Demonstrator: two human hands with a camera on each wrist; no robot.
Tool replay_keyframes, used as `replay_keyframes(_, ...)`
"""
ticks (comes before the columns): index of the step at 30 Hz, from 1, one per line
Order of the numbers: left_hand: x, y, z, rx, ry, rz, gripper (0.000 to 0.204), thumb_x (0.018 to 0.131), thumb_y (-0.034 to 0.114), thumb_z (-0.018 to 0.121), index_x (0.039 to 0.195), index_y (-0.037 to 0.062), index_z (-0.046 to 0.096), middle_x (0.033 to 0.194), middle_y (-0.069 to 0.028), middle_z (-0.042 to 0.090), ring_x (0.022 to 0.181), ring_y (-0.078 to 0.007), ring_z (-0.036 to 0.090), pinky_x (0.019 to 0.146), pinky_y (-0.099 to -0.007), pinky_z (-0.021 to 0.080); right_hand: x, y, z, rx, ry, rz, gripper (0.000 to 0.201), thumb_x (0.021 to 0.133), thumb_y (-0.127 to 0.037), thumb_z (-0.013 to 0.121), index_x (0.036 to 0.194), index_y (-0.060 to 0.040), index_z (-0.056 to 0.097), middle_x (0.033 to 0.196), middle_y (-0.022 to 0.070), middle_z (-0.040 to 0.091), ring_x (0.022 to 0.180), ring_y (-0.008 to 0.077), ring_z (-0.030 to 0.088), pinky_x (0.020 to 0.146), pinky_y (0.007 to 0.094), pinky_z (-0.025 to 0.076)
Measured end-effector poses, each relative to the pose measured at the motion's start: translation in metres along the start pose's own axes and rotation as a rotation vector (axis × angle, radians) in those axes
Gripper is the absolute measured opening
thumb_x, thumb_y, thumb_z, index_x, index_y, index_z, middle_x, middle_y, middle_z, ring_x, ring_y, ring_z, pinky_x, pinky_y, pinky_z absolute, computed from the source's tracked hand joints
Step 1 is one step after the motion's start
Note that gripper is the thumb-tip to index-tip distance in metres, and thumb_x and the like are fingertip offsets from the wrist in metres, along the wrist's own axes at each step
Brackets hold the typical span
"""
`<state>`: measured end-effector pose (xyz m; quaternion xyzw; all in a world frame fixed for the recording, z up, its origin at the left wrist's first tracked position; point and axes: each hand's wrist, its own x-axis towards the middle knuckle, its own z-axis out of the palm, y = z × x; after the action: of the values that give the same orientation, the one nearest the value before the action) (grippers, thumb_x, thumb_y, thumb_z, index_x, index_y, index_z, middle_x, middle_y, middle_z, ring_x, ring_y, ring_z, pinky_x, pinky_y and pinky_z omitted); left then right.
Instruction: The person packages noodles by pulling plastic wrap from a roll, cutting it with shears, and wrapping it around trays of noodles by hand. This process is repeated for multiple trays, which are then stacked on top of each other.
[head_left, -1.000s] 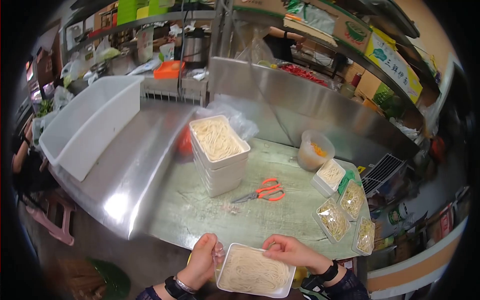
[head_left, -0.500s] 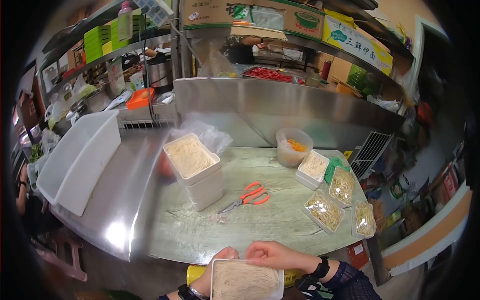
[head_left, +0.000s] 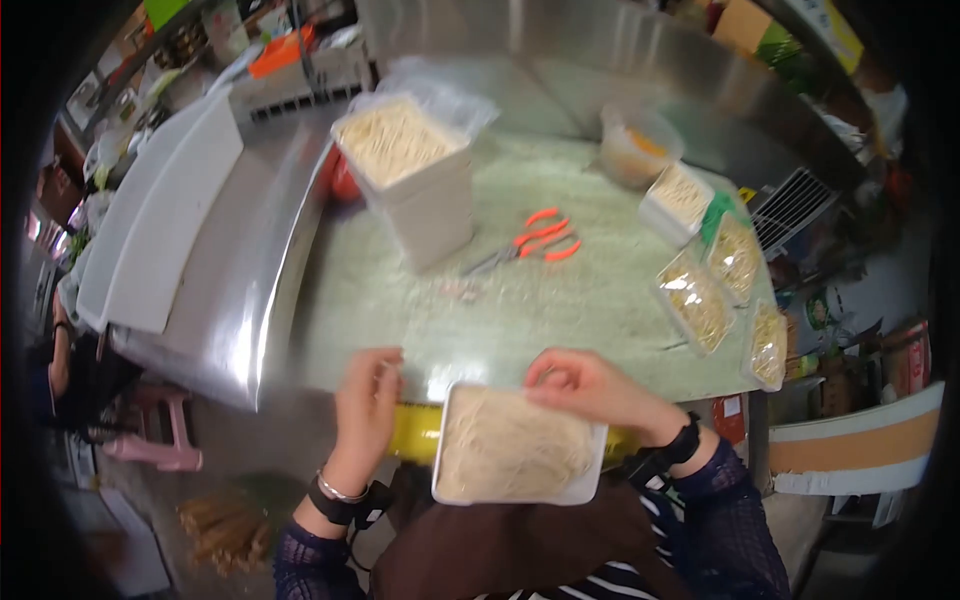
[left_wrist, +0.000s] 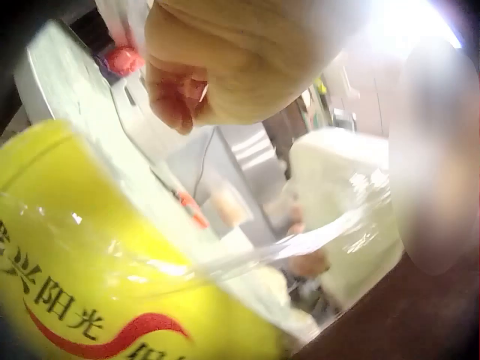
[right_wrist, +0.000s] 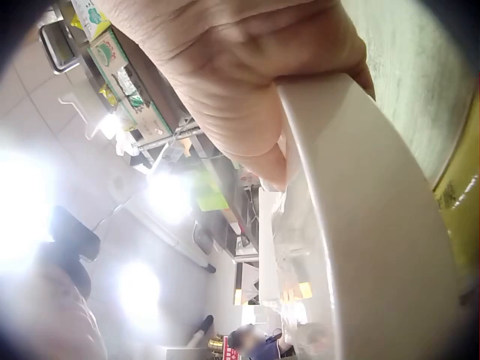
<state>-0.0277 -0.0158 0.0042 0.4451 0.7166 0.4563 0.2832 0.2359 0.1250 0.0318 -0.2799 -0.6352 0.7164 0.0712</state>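
A white tray of noodles (head_left: 515, 445) is held low before my body, tilted a little. My right hand (head_left: 600, 400) pinches its far right rim, thumb inside and fingers behind the white wall (right_wrist: 375, 195). To the left of the tray, apart from it, my left hand (head_left: 365, 410) is raised with fingers curled, a shiny bit of clear film at the fingertips (left_wrist: 176, 112). Clear cling film (left_wrist: 289, 244) stretches between the tray and a yellow roll (left_wrist: 112, 277) with printed characters. The same yellow roll (head_left: 415, 432) shows behind the tray at the table edge.
On the green table (head_left: 400, 310) stand a stack of noodle trays (head_left: 420, 200), orange-handled scissors (head_left: 530, 242), a tub (head_left: 635, 150) and a noodle tray (head_left: 680, 200). Several wrapped trays (head_left: 695, 305) line the right edge. A large white bin (head_left: 160, 220) stands left.
The head view has tipped downward. My left hand has come out from behind the tray and moved left, away from it. The right hand keeps its grip on the tray's rim.
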Motion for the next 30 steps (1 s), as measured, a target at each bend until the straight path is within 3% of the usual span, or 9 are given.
replay_keyframes(2,-0.017,0.017,-0.013,-0.502,-0.05,-0.007,0.04,0.103,0.026,0.045,0.132,-0.0009,0.05,0.128,-0.0127,0.058,0.113,-0.0235,0.058,0.095,-0.0359,0.047,-0.001,-0.002,0.002,0.07,0.039,0.051,0.014,0.095,-0.017,0.064,0.103,-0.0065,0.059,0.076,-0.0024,0.065,0.069,0.0009,0.055,0.06,0.0196,0.043)
replay_keyframes(6,-0.031,0.038,0.013,-0.358,-0.406,0.127,0.066,0.103,0.044,0.039,0.148,-0.0028,0.028,0.153,-0.0183,0.032,0.14,-0.0269,0.034,0.113,-0.0406,0.029,0.005,-0.007,0.008,0.081,0.046,0.102,0.013,0.094,-0.017,0.064,0.102,-0.0065,0.059,0.077,-0.0013,0.067,0.069,0.0024,0.057,0.059,0.0204,0.044)
replay_keyframes(11,-0.026,0.041,0.029,-0.864,-0.461,-0.304,0.047,0.105,0.019,0.04,0.147,0.0001,0.031,0.141,-0.019,0.048,0.128,-0.0239,0.049,0.107,-0.0375,0.04,0.001,-0.013,0.006,-0.104,0.048,0.042,0.018,0.092,-0.022,0.067,0.1,-0.0069,0.06,0.076,0.0013,0.068,0.067,0.0045,0.059,0.059,0.022,0.045)
replay_keyframes(15,-0.022,0.035,0.028,-0.873,-0.47,-0.525,0.042,0.103,0.016,0.047,0.14,-0.0017,0.041,0.13,-0.0151,0.057,0.117,-0.02,0.057,0.1,-0.0357,0.047,0.002,-0.013,0.008,-0.212,0.061,-0.024,0.024,0.092,-0.03,0.066,0.098,-0.0065,0.061,0.072,0.0031,0.067,0.064,0.0087,0.06,0.059,0.0271,0.046)
replay_keyframes(18,-0.027,0.026,0.023,-0.89,-0.491,-0.573,0.039,0.101,0.017,0.05,0.136,-0.0018,0.046,0.127,-0.0132,0.058,0.113,-0.0191,0.059,0.097,-0.0348,0.049,0.007,-0.036,-0.003,-0.477,-0.098,-0.037,0.03,0.094,-0.035,0.063,0.1,-0.0055,0.061,0.077,0.0078,0.067,0.07,0.015,0.062,0.065,0.0313,0.048)
replay_keyframes(21,-0.03,0.018,0.019,-0.898,-0.462,-0.612,0.036,0.1,0.018,0.053,0.129,-0.0038,0.051,0.121,-0.0136,0.062,0.107,-0.0193,0.062,0.094,-0.0351,0.051,0.06,-0.009,-0.049,-0.468,0.173,-0.263,0.029,0.096,-0.034,0.058,0.102,-0.0053,0.062,0.092,0.0128,0.068,0.084,0.0225,0.065,0.073,0.0356,0.049)
replay_keyframes(23,-0.031,0.008,0.02,-0.914,-0.438,-0.573,0.036,0.1,0.02,0.054,0.125,-0.0061,0.053,0.117,-0.0135,0.064,0.106,-0.0202,0.062,0.094,-0.0355,0.051,0.103,-0.003,-0.091,-0.869,0.466,-0.618,0.023,0.094,-0.026,0.057,0.104,-0.0063,0.064,0.104,0.0147,0.065,0.095,0.0294,0.063,0.08,0.0388,0.05)
replay_keyframes(26,-0.03,0.007,0.02,-0.827,-0.393,-0.528,0.043,0.099,0.028,0.056,0.124,-0.0064,0.054,0.116,-0.0157,0.065,0.103,-0.0238,0.066,0.089,-0.0363,0.055,0.152,0.033,-0.137,-1.379,0.562,-0.515,0.02,0.088,-0.019,0.058,0.102,-0.0058,0.064,0.103,0.0131,0.064,0.096,0.0325,0.062,0.083,0.042,0.05)
replay_keyframes(30,-0.027,-0.001,0.012,-0.809,-0.4,-0.433,0.037,0.1,0.023,0.056,0.127,-0.0021,0.054,0.12,-0.0105,0.063,0.109,-0.0206,0.061,0.093,-0.0344,0.051,0.149,0.054,-0.139,-1.222,0.403,-0.379,0.031,0.081,-0.019,0.066,0.106,-0.0031,0.059,0.094,0.0143,0.064,0.09,0.0341,0.064,0.078,0.0443,0.051)
